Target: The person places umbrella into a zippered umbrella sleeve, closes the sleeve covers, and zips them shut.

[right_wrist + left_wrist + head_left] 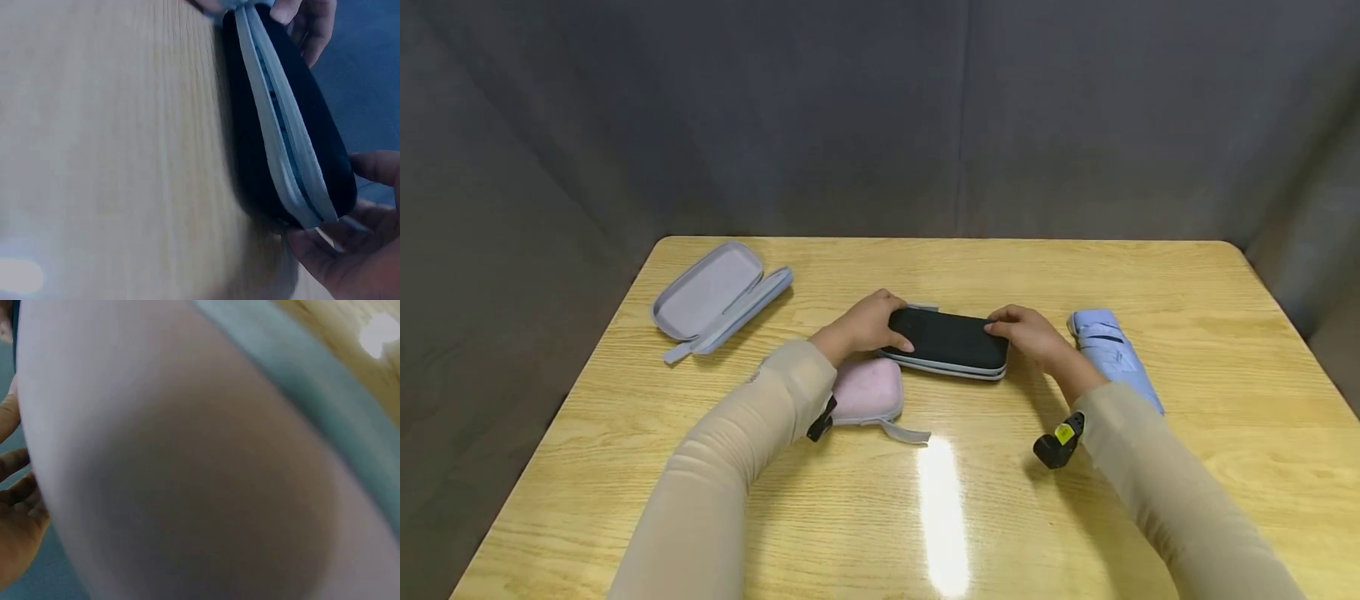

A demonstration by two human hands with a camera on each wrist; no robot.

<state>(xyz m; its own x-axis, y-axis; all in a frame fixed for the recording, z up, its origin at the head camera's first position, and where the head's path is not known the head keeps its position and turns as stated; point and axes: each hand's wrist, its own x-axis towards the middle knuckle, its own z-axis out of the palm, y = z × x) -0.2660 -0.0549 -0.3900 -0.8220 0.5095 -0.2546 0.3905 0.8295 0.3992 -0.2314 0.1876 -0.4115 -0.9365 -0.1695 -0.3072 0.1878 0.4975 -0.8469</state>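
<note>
1. Black case (951, 340): just right of the head frame's centre, on or just above the desk (850, 533); two pale bands run along its edge.
2. Grey case (706, 292): upper left, lying open.
3. Blue umbrella (1116, 358): right of the frame, folded.
4. Pink case (871, 389): below centre, partly behind a sleeve.
5. Left hand (871, 323): grips the black case's left end, thumb on top.
6. Right hand (1028, 335): pinches its right end.

Left sleeve (760, 417) partly hides pink case (872, 387), which is blurred and cut off in left wrist view. Right wrist view's edge crops right hand (369, 264); black case's (951, 337) inside is unreadable.
</note>
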